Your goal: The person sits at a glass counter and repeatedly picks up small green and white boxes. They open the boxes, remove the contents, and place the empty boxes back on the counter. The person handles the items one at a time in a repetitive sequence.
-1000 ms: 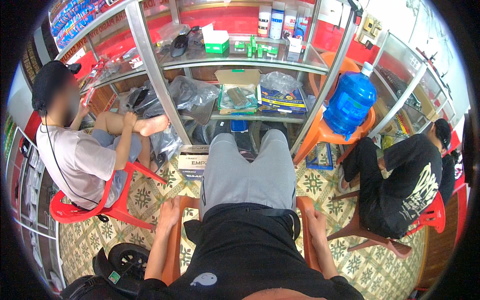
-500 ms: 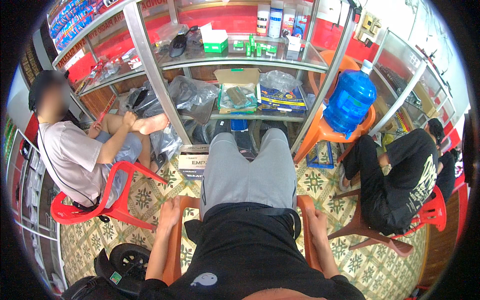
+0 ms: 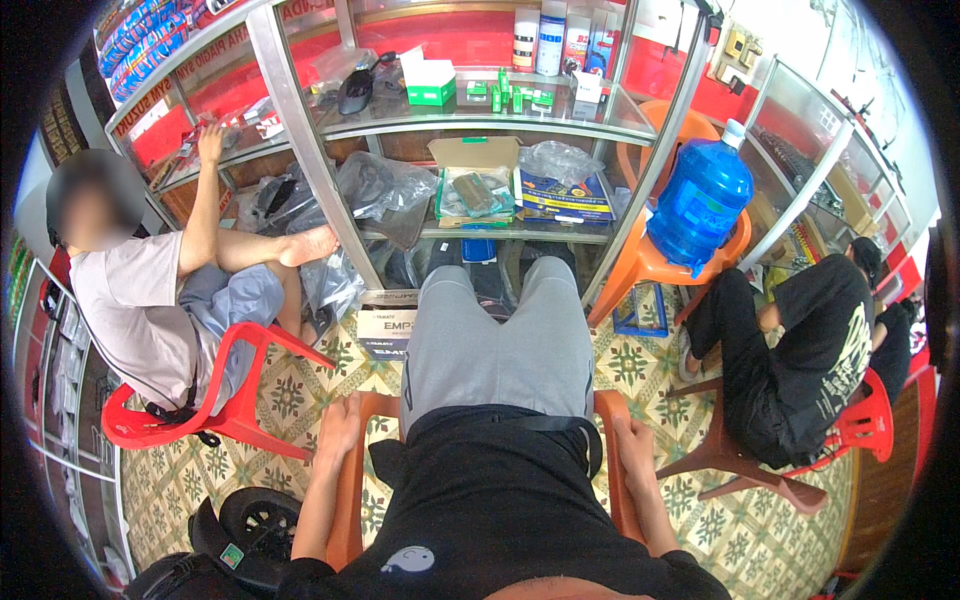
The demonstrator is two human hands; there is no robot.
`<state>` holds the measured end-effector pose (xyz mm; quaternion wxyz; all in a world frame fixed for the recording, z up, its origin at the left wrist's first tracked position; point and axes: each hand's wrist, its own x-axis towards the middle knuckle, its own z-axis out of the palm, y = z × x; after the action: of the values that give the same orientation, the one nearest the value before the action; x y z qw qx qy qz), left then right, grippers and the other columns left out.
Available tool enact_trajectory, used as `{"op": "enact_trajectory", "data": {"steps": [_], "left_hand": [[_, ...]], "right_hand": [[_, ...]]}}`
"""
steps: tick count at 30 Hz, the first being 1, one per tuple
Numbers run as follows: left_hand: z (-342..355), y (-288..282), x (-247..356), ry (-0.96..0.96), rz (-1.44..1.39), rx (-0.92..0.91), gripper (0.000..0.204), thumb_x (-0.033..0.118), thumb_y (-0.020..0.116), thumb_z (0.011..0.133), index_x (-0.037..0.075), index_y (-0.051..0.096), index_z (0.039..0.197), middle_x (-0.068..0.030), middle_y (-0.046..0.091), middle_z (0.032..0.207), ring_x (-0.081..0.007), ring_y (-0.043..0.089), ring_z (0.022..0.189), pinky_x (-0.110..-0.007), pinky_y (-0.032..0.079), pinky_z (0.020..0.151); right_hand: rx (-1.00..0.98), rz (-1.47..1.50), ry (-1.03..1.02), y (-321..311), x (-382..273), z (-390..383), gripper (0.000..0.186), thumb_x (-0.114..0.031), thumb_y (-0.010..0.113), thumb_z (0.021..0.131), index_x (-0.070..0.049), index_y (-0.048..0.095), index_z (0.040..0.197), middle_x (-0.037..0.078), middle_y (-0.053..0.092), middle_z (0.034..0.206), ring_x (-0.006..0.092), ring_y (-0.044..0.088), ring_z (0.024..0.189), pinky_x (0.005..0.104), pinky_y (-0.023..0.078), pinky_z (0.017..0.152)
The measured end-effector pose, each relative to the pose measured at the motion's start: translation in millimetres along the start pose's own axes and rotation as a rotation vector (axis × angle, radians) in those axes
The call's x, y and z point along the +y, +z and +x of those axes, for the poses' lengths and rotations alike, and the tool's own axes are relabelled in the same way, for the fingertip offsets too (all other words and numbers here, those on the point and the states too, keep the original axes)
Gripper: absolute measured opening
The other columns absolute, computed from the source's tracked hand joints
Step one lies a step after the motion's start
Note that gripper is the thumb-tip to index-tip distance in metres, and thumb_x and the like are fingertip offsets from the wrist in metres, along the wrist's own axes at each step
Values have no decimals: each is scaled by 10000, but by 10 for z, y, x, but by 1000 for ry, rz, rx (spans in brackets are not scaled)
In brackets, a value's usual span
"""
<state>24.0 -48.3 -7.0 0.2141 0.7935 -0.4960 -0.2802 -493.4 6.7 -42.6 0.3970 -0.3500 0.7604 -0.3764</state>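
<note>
I sit in an orange plastic chair with grey trousers stretched out before me. My left hand point(image 3: 341, 425) is closed round the outer side of the left armrest point(image 3: 378, 404). On the other side, my right hand point(image 3: 632, 443) curls over the right armrest point(image 3: 611, 403), its fingers partly hidden. A glass display cabinet point(image 3: 480, 122) stands in front of my knees. Its shelves carry a green and white box point(image 3: 431, 82), several small green boxes, an opened carton point(image 3: 475, 190) with a wrapped part in it, and a blue and yellow package point(image 3: 566, 196).
At left, a person point(image 3: 140, 270) sits in a red chair point(image 3: 235, 395). People in black point(image 3: 790, 350) sit at right. A blue water jug point(image 3: 700, 200) stands on an orange chair. Cartons point(image 3: 385, 323) lie by the cabinet's foot, and a black wheel point(image 3: 262, 520) is at lower left.
The person at left has raised an arm toward the cabinet and leaned back a little; the red thing in their hand no longer shows. My hands have stayed in place.
</note>
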Motion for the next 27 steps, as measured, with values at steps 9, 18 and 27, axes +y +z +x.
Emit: {"op": "enact_trajectory", "data": {"steps": [9, 18, 27], "left_hand": [[60, 48, -140, 17, 18, 2, 569, 414, 475, 1096, -98, 685, 1224, -372, 696, 1174, -521, 645, 1194, -542, 484, 1047], [18, 30, -72, 38, 16, 21, 590, 426, 476, 1097, -120, 685, 1179, -381, 697, 1118, -529, 659, 1148, -547, 496, 1009], [75, 63, -168, 33, 24, 21, 599, 433, 475, 1098, -127, 680, 1158, -387, 694, 1106, -527, 662, 1140, -539, 500, 998]], "right_hand": [[23, -37, -26, 17, 57, 47, 389, -321, 654, 1044, 45, 780, 1000, 47, 709, 801, 113, 595, 683, 302, 467, 642], [18, -1, -16, 16, 29, 34, 386, -330, 672, 1047, 34, 783, 981, 41, 708, 802, 106, 581, 674, 297, 460, 638], [7, -27, -37, 5, 19, 29, 401, -343, 670, 1048, 38, 778, 986, 39, 695, 796, 107, 577, 698, 302, 459, 655]]}}
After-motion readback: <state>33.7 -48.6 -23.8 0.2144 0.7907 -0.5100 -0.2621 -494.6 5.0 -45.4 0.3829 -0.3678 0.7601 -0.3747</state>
